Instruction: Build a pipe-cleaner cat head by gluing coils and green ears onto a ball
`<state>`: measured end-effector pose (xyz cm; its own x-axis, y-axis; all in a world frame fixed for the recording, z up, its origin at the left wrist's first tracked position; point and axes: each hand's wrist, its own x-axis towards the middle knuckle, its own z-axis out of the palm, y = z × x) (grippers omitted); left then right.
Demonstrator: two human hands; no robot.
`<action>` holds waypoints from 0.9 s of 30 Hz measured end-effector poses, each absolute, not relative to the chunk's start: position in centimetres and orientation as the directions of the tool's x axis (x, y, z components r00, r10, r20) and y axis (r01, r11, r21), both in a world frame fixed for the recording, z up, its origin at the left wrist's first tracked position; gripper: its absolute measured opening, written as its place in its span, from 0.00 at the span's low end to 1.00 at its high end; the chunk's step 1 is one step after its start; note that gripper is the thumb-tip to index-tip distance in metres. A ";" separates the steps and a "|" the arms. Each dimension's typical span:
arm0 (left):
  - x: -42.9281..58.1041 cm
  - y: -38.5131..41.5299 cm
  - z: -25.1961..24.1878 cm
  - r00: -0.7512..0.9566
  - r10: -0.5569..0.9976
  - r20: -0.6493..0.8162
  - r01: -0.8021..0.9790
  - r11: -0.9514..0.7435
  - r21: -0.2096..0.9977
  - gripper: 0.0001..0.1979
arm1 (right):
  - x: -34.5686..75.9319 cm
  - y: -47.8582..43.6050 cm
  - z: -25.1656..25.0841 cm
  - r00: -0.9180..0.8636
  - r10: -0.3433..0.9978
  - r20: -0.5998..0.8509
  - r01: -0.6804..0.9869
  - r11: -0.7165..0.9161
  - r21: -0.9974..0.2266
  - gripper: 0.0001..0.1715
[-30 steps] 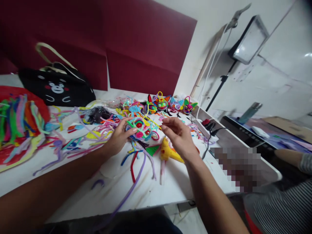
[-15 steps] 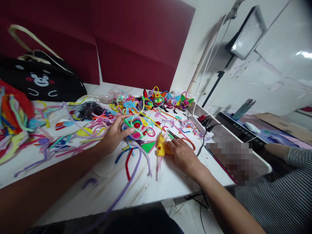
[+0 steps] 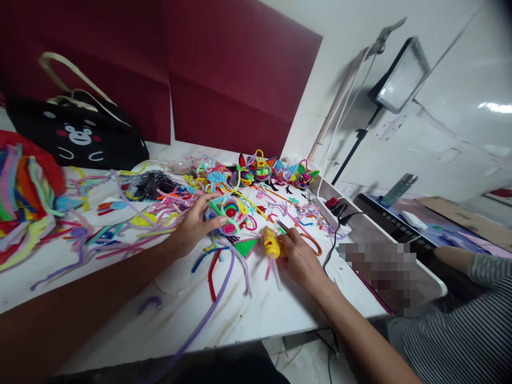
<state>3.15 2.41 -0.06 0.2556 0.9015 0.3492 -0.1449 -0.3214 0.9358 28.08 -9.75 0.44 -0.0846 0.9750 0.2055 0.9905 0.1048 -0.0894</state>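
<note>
over the worktop [image 3: 240, 325], the left hand [image 3: 198, 224] has its grip round one side of the ball [image 3: 231, 212], green triangle [image 3: 245, 247] lying just beside it. right hand [image 3: 299, 257] has its grip on the glue gun [image 3: 272, 244], scissors [image 3: 285, 226] right by that hand, pipe cleaners [image 3: 212, 274] scattered around.

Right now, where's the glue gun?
Head view, a little right of and below centre: the glue gun is in the right hand, with the green triangle beside it on the left and the scissors just up and right.
</note>
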 end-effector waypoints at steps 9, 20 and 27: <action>3.0 2.0 0.0 0.326 0.875 0.358 -0.108 -0.342 0.933 0.33 | 31.2 -9.2 3.1 -0.077 0.825 0.560 0.763 0.410 -0.499 0.08; 2.8 2.6 -1.9 0.324 0.815 0.481 -0.002 -0.508 0.861 0.38 | 27.9 -10.6 5.3 0.054 0.971 0.232 0.580 0.159 -0.799 0.14; 2.9 1.9 -1.2 0.298 0.818 0.492 -0.007 -0.513 0.858 0.40 | 26.8 -11.3 6.2 0.012 0.972 0.236 0.616 0.179 -0.767 0.14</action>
